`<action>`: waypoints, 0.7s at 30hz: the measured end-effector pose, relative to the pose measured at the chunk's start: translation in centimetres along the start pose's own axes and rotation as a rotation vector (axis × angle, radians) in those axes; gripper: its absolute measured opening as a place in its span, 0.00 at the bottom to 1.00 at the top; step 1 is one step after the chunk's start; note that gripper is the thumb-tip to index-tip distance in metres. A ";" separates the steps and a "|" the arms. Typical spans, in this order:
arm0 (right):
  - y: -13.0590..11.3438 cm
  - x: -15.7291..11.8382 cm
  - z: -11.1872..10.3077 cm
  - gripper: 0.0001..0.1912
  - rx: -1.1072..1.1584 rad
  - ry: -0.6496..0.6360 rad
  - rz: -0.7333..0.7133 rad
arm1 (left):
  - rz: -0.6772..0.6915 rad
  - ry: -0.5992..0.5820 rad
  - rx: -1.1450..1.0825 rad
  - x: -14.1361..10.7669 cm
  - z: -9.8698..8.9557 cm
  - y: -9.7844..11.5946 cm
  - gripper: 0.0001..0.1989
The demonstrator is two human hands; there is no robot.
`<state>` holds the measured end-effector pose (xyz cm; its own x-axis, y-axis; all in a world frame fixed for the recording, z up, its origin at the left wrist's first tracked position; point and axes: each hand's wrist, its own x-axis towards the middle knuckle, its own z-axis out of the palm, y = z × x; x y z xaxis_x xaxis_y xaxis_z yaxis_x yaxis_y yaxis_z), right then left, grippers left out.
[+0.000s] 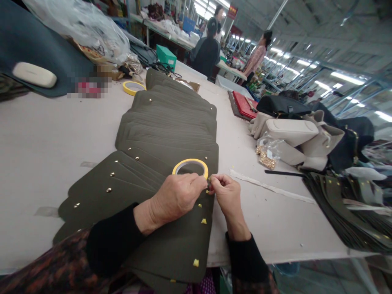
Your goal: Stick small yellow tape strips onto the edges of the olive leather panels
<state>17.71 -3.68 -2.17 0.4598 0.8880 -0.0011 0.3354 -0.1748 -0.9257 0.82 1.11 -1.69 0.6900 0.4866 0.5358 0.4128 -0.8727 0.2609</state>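
Observation:
My left hand point(176, 196) is closed at the near edge of a roll of yellow tape point(191, 161), its fingers hiding the lower part of the ring. Close beside it, my right hand point(226, 191) pinches a tiny piece, apparently yellow tape, between thumb and fingertips. Both hands are above a long fanned stack of dark olive panels point(171, 141) with rounded corners. Metal snaps point(112, 174) show along the panels' left side. Small yellow tape bits point(196, 263) stick along the right edge of the nearest panel.
Another yellow tape roll point(134, 87) lies behind the stack. Right of it are beige bags point(290, 130), a plastic bag of gold-coloured hardware point(268, 155), a whitish strip point(269, 186) and piled dark strips point(343, 212). A white case point(34, 74) rests at left. People stand farther back.

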 end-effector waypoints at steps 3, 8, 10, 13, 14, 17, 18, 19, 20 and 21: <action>1.2 1.1 -1.1 0.16 0.070 -0.160 0.111 | -0.042 -0.130 0.076 0.0 0.2 -0.1 0.06; 1.5 1.9 -1.4 0.17 0.060 -0.227 0.112 | -0.073 -0.335 0.133 0.2 0.4 -0.1 0.04; 1.3 2.1 -1.1 0.16 0.031 -0.221 0.106 | -0.088 -0.360 0.141 0.3 0.4 0.0 0.04; 1.3 2.5 -0.6 0.14 -0.077 -0.215 0.061 | -0.100 -0.374 0.138 0.4 0.4 0.0 0.05; 1.3 2.6 -0.5 0.13 -0.135 -0.212 0.036 | -0.103 -0.373 0.136 0.4 0.4 0.0 0.05; 1.5 3.1 -0.2 0.10 -0.348 -0.188 -0.051 | -0.109 -0.365 0.126 0.3 0.4 -0.1 0.05; 1.5 3.2 -0.2 0.10 -0.418 -0.182 -0.078 | -0.110 -0.359 0.124 0.3 0.5 -0.1 0.05; 1.4 3.3 -0.1 0.09 -0.480 -0.180 -0.103 | -0.109 -0.355 0.122 0.3 0.5 -0.1 0.05; 1.3 3.4 -0.1 0.09 -0.530 -0.183 -0.123 | -0.107 -0.349 0.122 0.2 0.5 -0.2 0.04; 1.2 3.4 -0.1 0.08 -0.568 -0.190 -0.141 | -0.104 -0.340 0.123 0.2 0.6 -0.3 0.04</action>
<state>19.76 -0.86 -3.27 0.2426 0.9701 -0.0091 0.7921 -0.2035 -0.5755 1.19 1.45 -2.12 0.7899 0.5765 0.2091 0.5454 -0.8163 0.1904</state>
